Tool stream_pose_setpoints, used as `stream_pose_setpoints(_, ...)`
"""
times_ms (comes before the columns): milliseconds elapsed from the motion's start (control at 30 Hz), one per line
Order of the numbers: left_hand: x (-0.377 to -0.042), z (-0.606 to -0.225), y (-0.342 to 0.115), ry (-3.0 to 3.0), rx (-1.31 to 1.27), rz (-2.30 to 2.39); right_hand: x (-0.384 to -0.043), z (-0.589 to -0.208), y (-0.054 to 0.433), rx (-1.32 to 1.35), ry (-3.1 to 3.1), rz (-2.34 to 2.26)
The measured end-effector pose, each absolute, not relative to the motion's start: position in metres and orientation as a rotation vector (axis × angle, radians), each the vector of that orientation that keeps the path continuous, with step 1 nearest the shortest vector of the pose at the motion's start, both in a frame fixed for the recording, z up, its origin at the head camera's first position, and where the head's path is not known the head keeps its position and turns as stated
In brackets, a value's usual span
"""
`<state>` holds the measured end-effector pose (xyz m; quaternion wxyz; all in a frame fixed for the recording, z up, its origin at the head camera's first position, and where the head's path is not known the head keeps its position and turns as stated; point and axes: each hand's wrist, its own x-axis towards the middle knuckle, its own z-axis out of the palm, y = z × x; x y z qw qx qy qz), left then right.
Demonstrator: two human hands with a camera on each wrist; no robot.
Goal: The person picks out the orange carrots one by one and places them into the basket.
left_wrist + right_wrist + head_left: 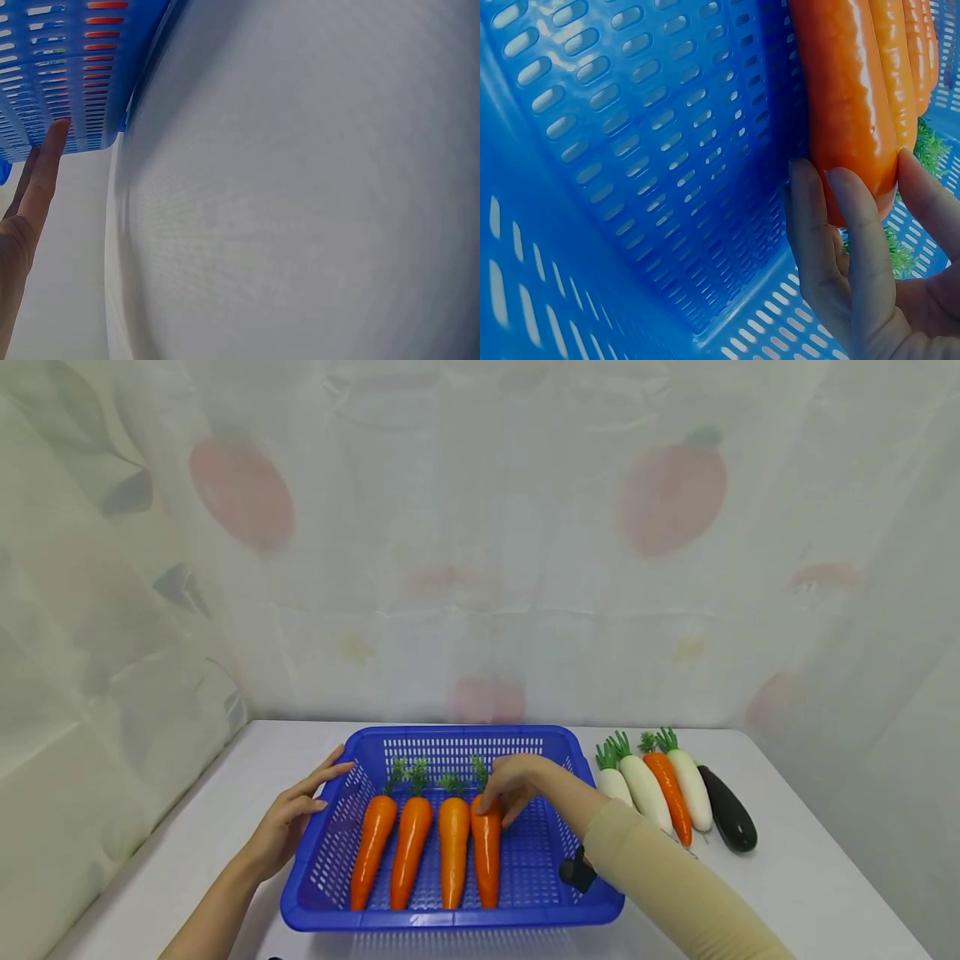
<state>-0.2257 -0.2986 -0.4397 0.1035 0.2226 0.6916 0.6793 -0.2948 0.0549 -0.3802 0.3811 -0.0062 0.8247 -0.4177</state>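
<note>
My right hand reaches into a blue plastic basket and pinches the thick upper end of the rightmost carrot. In the right wrist view the thumb and fingers lie on either side of that orange carrot, near its leafy green top. Several carrots lie side by side in the basket, tips toward me, including a lighter orange carrot just left of the held one. With fingers extended, my left hand touches the basket's left side; the left wrist view shows a fingertip against the slotted wall.
Right of the basket, on the white table, lie several white radishes, another carrot and a dark eggplant. Behind the table hangs a pale patterned curtain. A small black device is at the right wrist.
</note>
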Motion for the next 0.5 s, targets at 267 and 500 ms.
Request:
stream_pose_setpoints(267,-0.2258,-0.4409,-0.2993,2.021,0.668,2.009,-0.2956,-0.3777,0.0557,-0.019,2.103,-1.033)
stream_pose_setpoints(500,-0.2258,-0.4404,-0.2990,2.016,0.675,2.020,-0.2964,-0.3742,0.0577,-0.033,2.170,-0.959)
